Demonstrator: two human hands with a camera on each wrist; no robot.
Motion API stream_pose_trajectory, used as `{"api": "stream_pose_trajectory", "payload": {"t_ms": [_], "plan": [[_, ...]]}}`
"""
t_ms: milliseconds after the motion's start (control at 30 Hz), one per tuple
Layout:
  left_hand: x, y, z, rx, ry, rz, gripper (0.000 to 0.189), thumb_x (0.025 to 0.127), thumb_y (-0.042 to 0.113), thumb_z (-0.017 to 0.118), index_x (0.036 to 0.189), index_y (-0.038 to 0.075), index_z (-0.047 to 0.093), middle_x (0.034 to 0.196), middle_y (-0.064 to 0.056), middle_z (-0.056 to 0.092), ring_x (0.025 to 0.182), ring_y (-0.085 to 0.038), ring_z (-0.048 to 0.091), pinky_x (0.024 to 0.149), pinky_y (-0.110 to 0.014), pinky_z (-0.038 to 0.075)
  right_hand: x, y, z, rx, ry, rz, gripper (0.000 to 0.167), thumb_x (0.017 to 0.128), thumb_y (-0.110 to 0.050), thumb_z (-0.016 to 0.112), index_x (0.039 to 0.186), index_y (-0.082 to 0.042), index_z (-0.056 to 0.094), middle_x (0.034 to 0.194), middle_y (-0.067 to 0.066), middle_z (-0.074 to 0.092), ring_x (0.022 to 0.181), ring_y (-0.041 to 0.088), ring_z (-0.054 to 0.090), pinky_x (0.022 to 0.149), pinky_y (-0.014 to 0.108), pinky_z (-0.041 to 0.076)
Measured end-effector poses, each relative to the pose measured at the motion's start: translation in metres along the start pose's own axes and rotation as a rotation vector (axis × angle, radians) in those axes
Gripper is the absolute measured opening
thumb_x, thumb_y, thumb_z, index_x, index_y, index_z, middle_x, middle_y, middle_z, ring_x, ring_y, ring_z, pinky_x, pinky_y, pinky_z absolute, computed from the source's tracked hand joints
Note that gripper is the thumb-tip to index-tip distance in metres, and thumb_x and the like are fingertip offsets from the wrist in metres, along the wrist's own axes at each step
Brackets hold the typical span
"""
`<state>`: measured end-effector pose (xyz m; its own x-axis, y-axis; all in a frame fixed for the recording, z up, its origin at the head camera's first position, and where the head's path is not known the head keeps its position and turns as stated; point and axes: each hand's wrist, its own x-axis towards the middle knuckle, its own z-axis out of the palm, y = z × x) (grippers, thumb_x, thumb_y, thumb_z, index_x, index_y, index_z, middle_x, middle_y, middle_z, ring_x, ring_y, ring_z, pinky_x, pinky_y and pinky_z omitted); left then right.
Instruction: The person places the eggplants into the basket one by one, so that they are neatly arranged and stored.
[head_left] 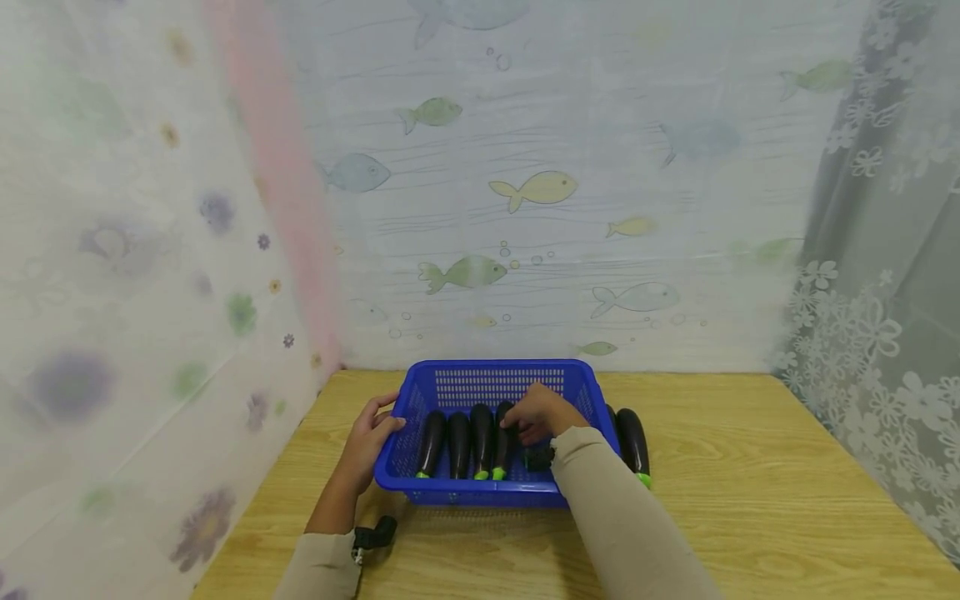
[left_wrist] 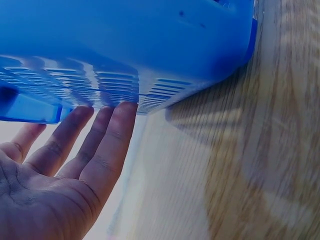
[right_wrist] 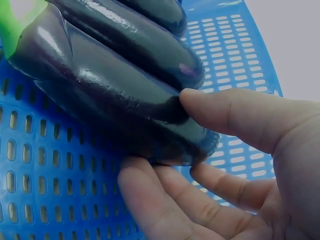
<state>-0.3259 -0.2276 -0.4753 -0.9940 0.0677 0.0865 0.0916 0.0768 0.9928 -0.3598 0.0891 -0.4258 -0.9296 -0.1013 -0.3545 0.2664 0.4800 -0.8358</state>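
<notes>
A blue plastic basket [head_left: 495, 486] holds several dark purple eggplants [head_left: 459, 446] lying side by side with green stem ends toward me. My left hand [head_left: 367, 442] holds its left side, thumb over the rim. In the left wrist view the fingers [left_wrist: 112, 135] touch the slotted outer wall, nearly straight. Inside the basket, my right hand [head_left: 540, 414] grips the blunt end of the rightmost eggplant [right_wrist: 125, 95] there. The right wrist view has the thumb [right_wrist: 225, 107] on top and the other fingers along its lower side; the eggplant lies against its neighbour.
Two more eggplants [head_left: 633, 442] lie on the wooden table [head_left: 720, 483] just right of the basket, one mostly hidden behind it. Fish-printed sheeting [head_left: 540, 187] hangs behind the table. Patterned sheeting [head_left: 150, 292] stands on the left and a lace curtain [head_left: 885, 333] on the right.
</notes>
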Motion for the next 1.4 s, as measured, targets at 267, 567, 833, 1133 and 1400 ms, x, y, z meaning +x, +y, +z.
{"api": "stream_pose_trajectory", "payload": {"t_ms": [267, 567, 833, 1133, 1400], "plan": [[0.001, 0.0, 0.0, -0.006, 0.004, -0.007, 0.053, 0.1, 0.017, 0.062, 0.15, 0.016, 0.047, 0.14, -0.026, 0.061, 0.115, -0.037, 0.068, 0.085, -0.045, 0.063, 0.005, 0.004, -0.001, -0.034, 0.016, 0.009, 0.048, 0.083, -0.014, 0.084, 0.12, 0.007, 0.062, 0.112, 0.027, 0.069, 0.092, 0.04, 0.076, 0.068, 0.044, 0.065], [-0.001, -0.002, 0.0, 0.004, 0.008, 0.007, 0.051, 0.1, 0.016, 0.062, 0.15, 0.016, 0.048, 0.138, -0.027, 0.062, 0.113, -0.037, 0.07, 0.086, -0.046, 0.063, 0.007, 0.006, -0.008, -0.047, 0.116, 0.001, 0.054, 0.083, -0.018, 0.084, 0.126, 0.005, 0.059, 0.118, 0.024, 0.068, 0.091, 0.037, 0.074, 0.062, 0.044, 0.064], [-0.002, -0.002, 0.0, 0.003, 0.012, 0.02, 0.051, 0.1, 0.015, 0.063, 0.149, 0.017, 0.049, 0.137, -0.026, 0.063, 0.112, -0.037, 0.07, 0.085, -0.046, 0.063, -0.006, -0.01, -0.017, -0.081, 0.133, -0.082, 0.056, 0.086, -0.021, 0.083, 0.13, 0.003, 0.058, 0.128, 0.022, 0.064, 0.093, 0.035, 0.073, 0.064, 0.045, 0.064], [-0.002, 0.0, 0.0, -0.004, 0.023, 0.012, 0.052, 0.099, 0.015, 0.064, 0.149, 0.017, 0.05, 0.138, -0.026, 0.063, 0.112, -0.036, 0.07, 0.085, -0.047, 0.063, -0.019, -0.018, -0.026, -0.009, 0.074, -0.146, 0.065, 0.089, -0.023, 0.08, 0.143, 0.0, 0.052, 0.135, 0.021, 0.059, 0.107, 0.036, 0.069, 0.076, 0.048, 0.064], [-0.002, 0.002, 0.001, -0.008, 0.028, 0.011, 0.051, 0.099, 0.015, 0.063, 0.149, 0.017, 0.05, 0.138, -0.027, 0.063, 0.113, -0.038, 0.07, 0.085, -0.047, 0.063, -0.03, -0.026, -0.042, 0.04, 0.029, -0.206, 0.064, 0.091, -0.019, 0.078, 0.145, -0.002, 0.05, 0.132, 0.023, 0.06, 0.117, 0.042, 0.066, 0.082, 0.054, 0.062]]}}
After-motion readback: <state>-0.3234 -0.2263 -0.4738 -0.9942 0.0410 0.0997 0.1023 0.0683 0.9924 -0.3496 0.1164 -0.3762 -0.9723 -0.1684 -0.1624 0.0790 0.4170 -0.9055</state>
